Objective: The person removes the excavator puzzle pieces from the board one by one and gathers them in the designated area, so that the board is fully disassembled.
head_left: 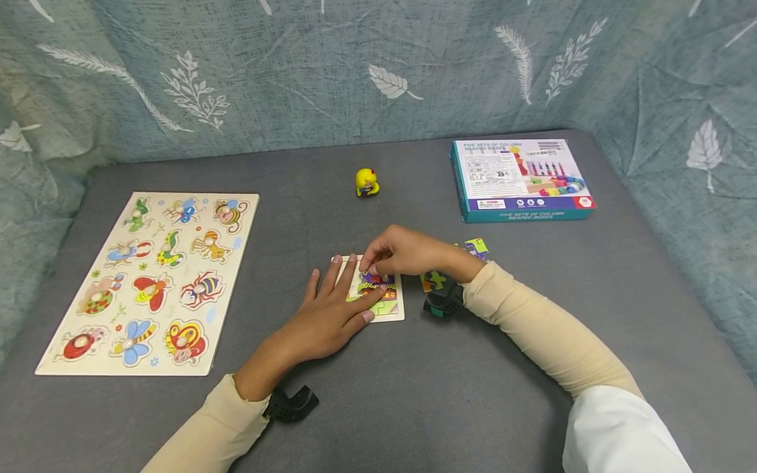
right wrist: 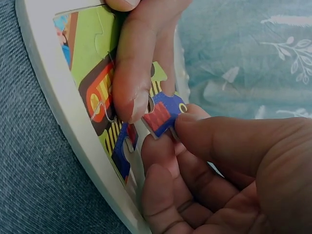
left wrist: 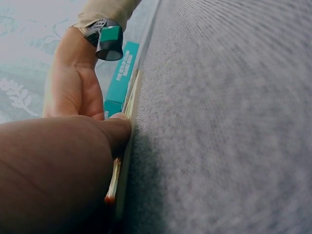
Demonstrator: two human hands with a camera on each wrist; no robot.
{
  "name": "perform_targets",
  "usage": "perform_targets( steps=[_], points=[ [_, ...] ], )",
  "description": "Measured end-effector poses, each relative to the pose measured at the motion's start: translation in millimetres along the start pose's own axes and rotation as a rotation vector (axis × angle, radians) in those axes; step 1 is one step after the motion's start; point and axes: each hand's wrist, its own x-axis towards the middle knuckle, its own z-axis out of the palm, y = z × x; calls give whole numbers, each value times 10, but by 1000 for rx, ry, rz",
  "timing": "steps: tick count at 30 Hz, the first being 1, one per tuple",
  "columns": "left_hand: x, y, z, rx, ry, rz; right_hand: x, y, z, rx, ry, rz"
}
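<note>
A small jigsaw puzzle board (head_left: pixel 399 314) with a pale frame lies on the grey table, partly filled with green, orange and blue pieces. My left hand (head_left: pixel 328 322) rests on it with fingers spread, and one finger touches the pieces inside the frame. In the right wrist view, my right hand (right wrist: pixel 219 165) pinches a blue and red puzzle piece (right wrist: pixel 165 114) between thumb and fingers. That piece is tilted, raised above the fitted ones. Loose puzzle pieces (head_left: pixel 434 281) lie right of the board, partly hidden by the right wrist.
At the left lies a large insect peg board (head_left: pixel 177 263). A yellow toy figure (head_left: pixel 367 182) stands behind the puzzle. A teal-sided box (head_left: pixel 523 180) sits at the back right. Patterned green-blue cloth (head_left: pixel 331 79) hangs behind the table.
</note>
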Motion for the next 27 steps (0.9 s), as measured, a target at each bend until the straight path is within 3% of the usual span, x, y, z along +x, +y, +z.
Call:
perform_targets(
  steps=[18,27],
  points=[
    [-6,1,-4,17,-16,-11,-60,-30,-81,-54,88,21],
    [-6,8,-9,13,-22,-21,-124,15,-113,-29,90,24]
  ],
)
